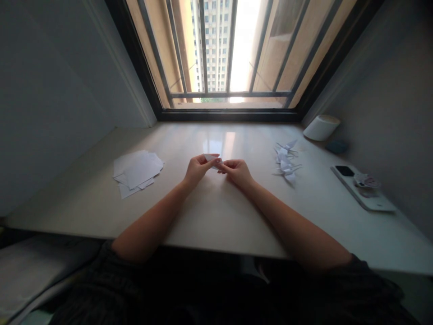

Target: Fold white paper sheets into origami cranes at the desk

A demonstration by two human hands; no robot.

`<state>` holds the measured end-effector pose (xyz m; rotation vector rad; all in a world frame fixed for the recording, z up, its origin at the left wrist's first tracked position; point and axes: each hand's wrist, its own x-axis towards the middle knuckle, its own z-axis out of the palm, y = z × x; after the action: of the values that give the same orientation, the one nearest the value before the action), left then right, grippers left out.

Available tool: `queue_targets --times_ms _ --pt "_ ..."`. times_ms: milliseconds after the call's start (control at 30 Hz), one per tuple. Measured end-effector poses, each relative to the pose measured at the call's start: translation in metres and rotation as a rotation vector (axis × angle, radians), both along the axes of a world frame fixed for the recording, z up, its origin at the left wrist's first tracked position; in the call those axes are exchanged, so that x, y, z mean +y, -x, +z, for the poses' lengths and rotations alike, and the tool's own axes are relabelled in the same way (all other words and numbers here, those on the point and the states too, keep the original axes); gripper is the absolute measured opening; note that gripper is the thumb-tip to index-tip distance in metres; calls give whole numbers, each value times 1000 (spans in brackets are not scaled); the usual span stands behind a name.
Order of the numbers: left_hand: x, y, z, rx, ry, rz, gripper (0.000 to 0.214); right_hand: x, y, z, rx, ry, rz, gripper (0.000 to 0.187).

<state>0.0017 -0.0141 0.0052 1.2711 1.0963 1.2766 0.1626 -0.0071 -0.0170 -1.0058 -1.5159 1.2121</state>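
Observation:
Between my two hands is a small folded piece of white paper, held just above the white tabletop. My left hand grips it from the left, thumb on top. From the right, my right hand pinches the paper's other end, its fingertips meeting those of the left. The fingers cover much of the paper, so its exact fold is hidden. Several folded paper cranes stand in a row to the right of my right hand. Off to the left lies a loose pile of white paper sheets.
A phone lies at the right with a small coiled item on it. Behind it are a white cup-like object and a small bluish thing by the wall. A barred window borders the table's far side.

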Motion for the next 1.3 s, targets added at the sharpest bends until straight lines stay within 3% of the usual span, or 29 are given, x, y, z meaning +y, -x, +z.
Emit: queue_targets --times_ms 133,367,600,733,833,1000,1300 --pt "0 -2 -4 -24 -17 -55 30 0 1 -5 -45 -25 16 44" --pt "0 -2 -5 -59 71 -60 34 -2 0 0 -128 -112 19 42" --pt "2 0 -7 -67 144 -22 51 -5 1 7 -74 -33 17 43" --pt "1 1 -6 -10 113 -40 46 -3 1 6 -27 3 -17 42" --pt "-1 1 -4 24 83 19 40 -3 1 5 -11 7 -18 40" --pt "-2 0 1 -18 149 69 42 -4 1 6 6 13 11 39" --pt "0 2 2 -15 145 -37 49 -2 0 6 54 74 -35 43"
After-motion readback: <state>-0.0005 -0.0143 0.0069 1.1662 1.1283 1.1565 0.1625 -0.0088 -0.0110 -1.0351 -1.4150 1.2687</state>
